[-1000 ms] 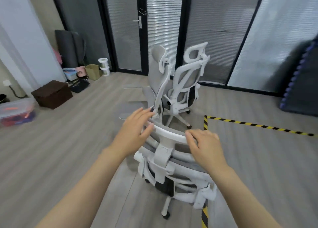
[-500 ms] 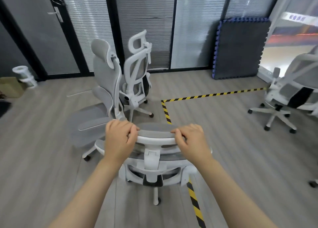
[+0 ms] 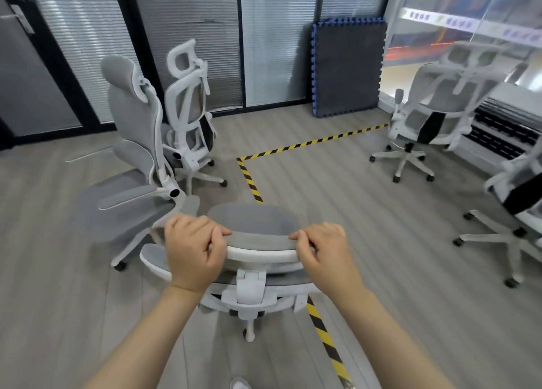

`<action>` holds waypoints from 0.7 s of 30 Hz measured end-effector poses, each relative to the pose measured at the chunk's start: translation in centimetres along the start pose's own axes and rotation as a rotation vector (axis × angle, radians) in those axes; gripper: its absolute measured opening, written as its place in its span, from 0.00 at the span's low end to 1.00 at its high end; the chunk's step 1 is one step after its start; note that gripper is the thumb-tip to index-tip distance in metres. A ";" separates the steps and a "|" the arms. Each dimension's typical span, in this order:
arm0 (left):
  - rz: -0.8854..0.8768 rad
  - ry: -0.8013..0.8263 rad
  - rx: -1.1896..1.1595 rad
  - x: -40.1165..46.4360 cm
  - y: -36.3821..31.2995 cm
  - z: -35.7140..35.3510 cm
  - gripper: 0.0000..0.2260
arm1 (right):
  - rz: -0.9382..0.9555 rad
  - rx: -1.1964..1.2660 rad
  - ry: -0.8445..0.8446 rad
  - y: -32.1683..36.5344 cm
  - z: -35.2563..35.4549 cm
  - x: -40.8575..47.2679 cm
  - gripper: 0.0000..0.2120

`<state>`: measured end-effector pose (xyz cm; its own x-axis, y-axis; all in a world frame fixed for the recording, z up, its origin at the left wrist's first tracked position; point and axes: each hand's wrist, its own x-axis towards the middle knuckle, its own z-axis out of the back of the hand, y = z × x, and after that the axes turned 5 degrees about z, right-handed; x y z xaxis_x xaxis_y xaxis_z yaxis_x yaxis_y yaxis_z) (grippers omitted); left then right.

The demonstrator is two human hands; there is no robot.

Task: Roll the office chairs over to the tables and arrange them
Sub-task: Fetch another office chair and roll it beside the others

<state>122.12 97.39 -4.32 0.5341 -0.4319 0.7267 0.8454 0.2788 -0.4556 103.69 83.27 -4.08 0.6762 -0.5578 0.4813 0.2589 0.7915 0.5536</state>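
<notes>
My left hand (image 3: pixel 192 255) and right hand (image 3: pixel 324 252) both grip the grey headrest (image 3: pixel 258 231) of the office chair (image 3: pixel 252 274) directly in front of me, at six o'clock in my view, fingers curled over its top edge and thumbs tucked behind the white frame. This chair's base straddles the yellow-and-black floor tape (image 3: pixel 322 330) that runs up toward twelve o'clock and then bends off toward two. At ten o'clock two more chairs stand close together: a reclined grey chair (image 3: pixel 132 160) nearest me, and just behind it a white-framed mesh chair (image 3: pixel 187 107) facing away. At two o'clock another chair (image 3: pixel 425 118) stands near the window, and at three o'clock a blurred chair (image 3: pixel 516 201) sits at the frame's edge. A dark foam mat (image 3: pixel 347 66) leans upright against the wall at one o'clock.
</notes>
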 end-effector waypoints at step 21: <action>-0.204 0.295 -0.455 -9.2 -7.7 7.1 0.19 | -0.260 -0.453 -0.335 9.4 6.8 -20.7 0.21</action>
<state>110.64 105.32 -3.82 0.2836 -0.6772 0.6789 0.8143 -0.2039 -0.5435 87.43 100.58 -4.23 0.3176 -0.7366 0.5972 0.7030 0.6055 0.3730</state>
